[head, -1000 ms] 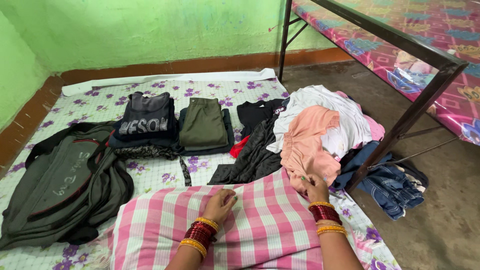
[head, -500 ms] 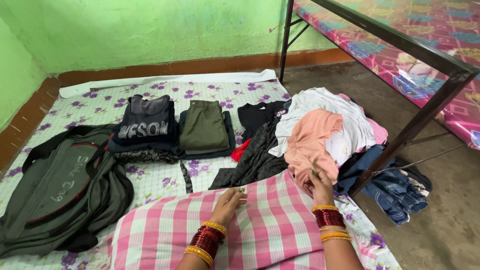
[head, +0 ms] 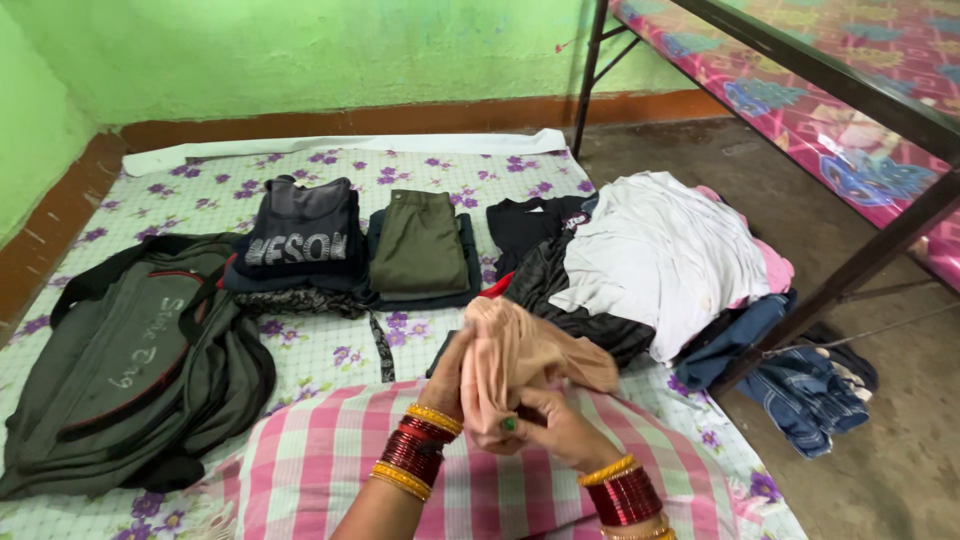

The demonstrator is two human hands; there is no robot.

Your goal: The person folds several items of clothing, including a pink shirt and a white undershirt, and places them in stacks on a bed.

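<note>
Fingers (head: 515, 425) of both hands are gripping a peach garment (head: 515, 355): left hand (head: 452, 375) and right hand (head: 560, 430) are bunching it just above the pink checked cloth (head: 330, 460), near the clothes pile (head: 660, 260).

1. One view only: a head-worn camera, set above the person's lap, looking forward and downward.
2. It faces the green wall (head: 300, 50) across the floral floor sheet (head: 200, 195).
3. Nearest, at the bottom edge, lie both forearms and the pink checked cloth (head: 480, 490).
4. The metal bed frame (head: 850, 270) crosses the right side.
</note>
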